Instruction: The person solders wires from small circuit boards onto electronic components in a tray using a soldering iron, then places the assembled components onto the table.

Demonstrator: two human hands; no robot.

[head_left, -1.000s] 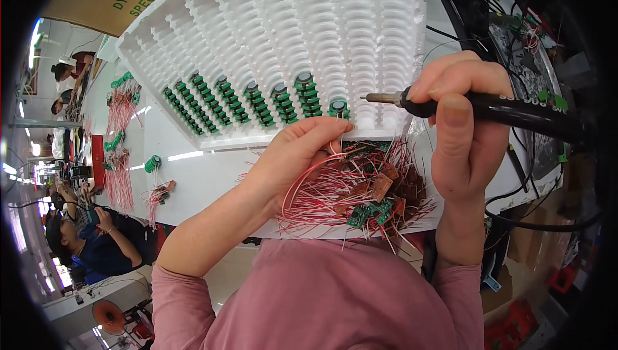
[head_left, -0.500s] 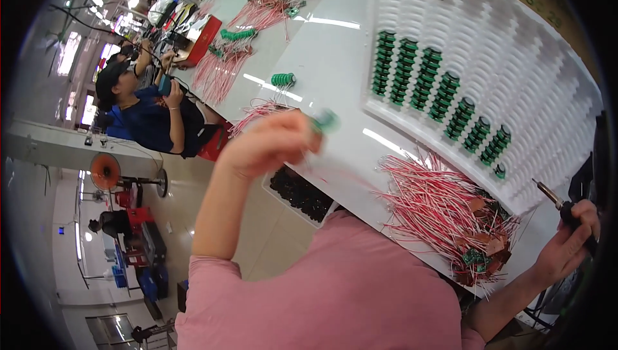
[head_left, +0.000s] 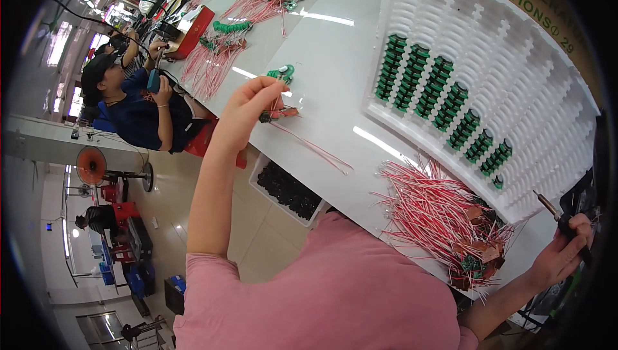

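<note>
My left hand (head_left: 253,106) reaches over the left part of the white table, thumb and fingers pinched on a green round part with wires (head_left: 286,74). Several like parts stand beside the fingertips and are partly hidden, so I cannot tell whether they touch. Below the hand lies a small brown board (head_left: 283,113); red and white wires (head_left: 315,147) trail from there toward me. At the far right my right hand (head_left: 565,252) is closed round the dark handle of a soldering iron (head_left: 551,207), its metal tip pointing up and left.
A white foam tray (head_left: 515,79) holds rows of green round parts (head_left: 428,92). Before it lies a heap of red and white wires (head_left: 418,208) with small boards. Wired green bundles (head_left: 232,27) lie farther left. A bin of black parts (head_left: 286,192) stands below the edge. A co-worker (head_left: 141,102) sits left.
My left hand has moved left and up with the green part, reaching the other green parts on the table. The right hand and soldering iron have barely moved.
</note>
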